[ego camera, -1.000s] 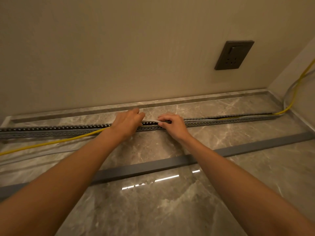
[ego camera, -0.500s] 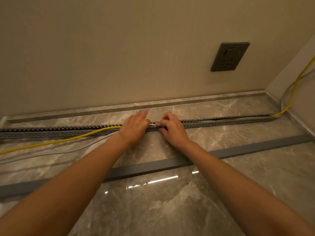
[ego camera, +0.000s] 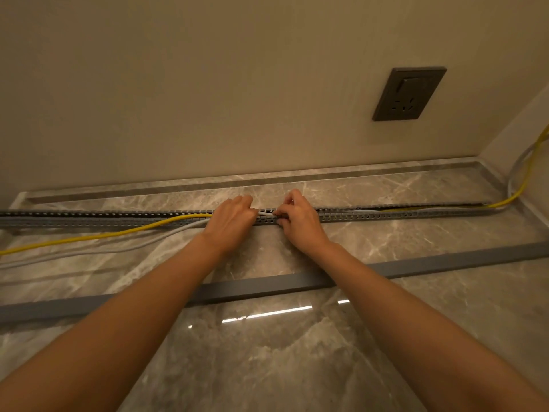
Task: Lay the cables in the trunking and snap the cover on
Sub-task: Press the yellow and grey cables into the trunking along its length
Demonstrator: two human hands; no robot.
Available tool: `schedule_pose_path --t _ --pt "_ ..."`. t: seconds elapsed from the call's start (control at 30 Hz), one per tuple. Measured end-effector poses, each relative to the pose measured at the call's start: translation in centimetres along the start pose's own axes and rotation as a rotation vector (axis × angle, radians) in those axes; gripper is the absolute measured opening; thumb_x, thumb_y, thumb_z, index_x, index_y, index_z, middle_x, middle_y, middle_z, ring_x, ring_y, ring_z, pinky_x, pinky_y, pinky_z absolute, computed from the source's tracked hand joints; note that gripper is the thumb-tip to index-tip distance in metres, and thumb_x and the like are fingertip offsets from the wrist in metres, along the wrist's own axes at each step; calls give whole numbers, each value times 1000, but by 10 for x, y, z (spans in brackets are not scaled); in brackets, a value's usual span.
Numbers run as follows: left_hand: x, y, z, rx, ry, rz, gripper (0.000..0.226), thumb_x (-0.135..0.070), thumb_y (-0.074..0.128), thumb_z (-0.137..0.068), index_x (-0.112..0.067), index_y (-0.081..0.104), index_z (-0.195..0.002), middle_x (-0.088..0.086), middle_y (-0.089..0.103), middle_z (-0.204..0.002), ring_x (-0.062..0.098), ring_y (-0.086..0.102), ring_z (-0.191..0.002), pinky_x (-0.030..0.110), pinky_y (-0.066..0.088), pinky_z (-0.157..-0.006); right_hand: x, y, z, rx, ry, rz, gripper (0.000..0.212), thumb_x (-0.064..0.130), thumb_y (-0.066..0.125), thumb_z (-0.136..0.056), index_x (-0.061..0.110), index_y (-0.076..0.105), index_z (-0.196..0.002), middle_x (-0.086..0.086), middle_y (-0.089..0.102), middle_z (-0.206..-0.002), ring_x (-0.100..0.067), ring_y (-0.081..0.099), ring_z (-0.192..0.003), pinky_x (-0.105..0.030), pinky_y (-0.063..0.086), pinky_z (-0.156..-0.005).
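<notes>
A long grey slotted trunking (ego camera: pixel 386 216) lies on the marble floor parallel to the wall. A yellow cable (ego camera: pixel 118 233) and a grey cable (ego camera: pixel 133 248) run in the trunking on the right and trail out over its front edge to the left. My left hand (ego camera: pixel 231 224) and my right hand (ego camera: pixel 300 224) sit side by side on the trunking's middle, both pinching the grey cable where a short pale stretch shows between them. The flat grey cover (ego camera: pixel 267 285) lies loose on the floor nearer to me, under my forearms.
A dark wall socket (ego camera: pixel 408 93) is on the wall at the right. Both cables climb the corner (ego camera: pixel 531 162) at the far right. A marble skirting (ego camera: pixel 267 176) runs along the wall base. Glossy floor reflects a light strip (ego camera: pixel 267 315).
Both hands have slid along the trunking and drawn closer together. More of the yellow cable now lies in the channel, leaving it at my left hand.
</notes>
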State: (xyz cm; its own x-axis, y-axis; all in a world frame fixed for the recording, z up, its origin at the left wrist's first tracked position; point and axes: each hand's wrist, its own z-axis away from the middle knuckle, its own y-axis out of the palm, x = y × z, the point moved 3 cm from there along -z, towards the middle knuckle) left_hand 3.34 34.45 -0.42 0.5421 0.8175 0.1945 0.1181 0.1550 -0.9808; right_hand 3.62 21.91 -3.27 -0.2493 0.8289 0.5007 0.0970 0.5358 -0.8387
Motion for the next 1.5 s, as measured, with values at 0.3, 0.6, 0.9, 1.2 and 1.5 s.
schedule_pose_path --t 0.3,0.6,0.9,1.2,1.5 --pt "-11 19 11 32 -186 56 33 -2 49 -92 -1 49 -125 17 53 -122 32 58 -105 39 50 -85 -7 1 0 67 90 -166 22 2 59 -84 2 65 -105 -11 48 -112 -15 47 -95 -7 27 -79" --pt "-12 16 2 6 -284 79 24 -1 46 -91 0 55 -114 17 56 -117 33 51 -108 40 44 -84 -7 4 -7 110 104 -157 18 -1 57 -84 -5 64 -101 -9 45 -98 -13 38 -88 -10 30 -72" --pt "-10 9 -15 128 -245 42 18 -5 48 -92 -1 60 -105 15 62 -110 30 57 -102 37 47 -78 4 2 -4 88 -44 54 19 -4 51 -85 -6 66 -97 -18 55 -104 -33 48 -99 -37 39 -85" --pt "19 14 19 -155 -135 393 20 5 54 -85 3 62 -104 21 60 -111 36 59 -97 43 53 -81 14 6 13 -9 12 187 23 0 50 -85 2 61 -106 -15 56 -113 -31 49 -107 -41 32 -104" --pt "88 23 73 -116 -86 100 32 4 85 -47 -1 67 -73 17 65 -67 33 61 -50 33 50 -40 92 38 -9 -2 32 -14 24 4 52 -87 3 63 -109 -16 60 -113 -31 49 -109 -35 35 -98"
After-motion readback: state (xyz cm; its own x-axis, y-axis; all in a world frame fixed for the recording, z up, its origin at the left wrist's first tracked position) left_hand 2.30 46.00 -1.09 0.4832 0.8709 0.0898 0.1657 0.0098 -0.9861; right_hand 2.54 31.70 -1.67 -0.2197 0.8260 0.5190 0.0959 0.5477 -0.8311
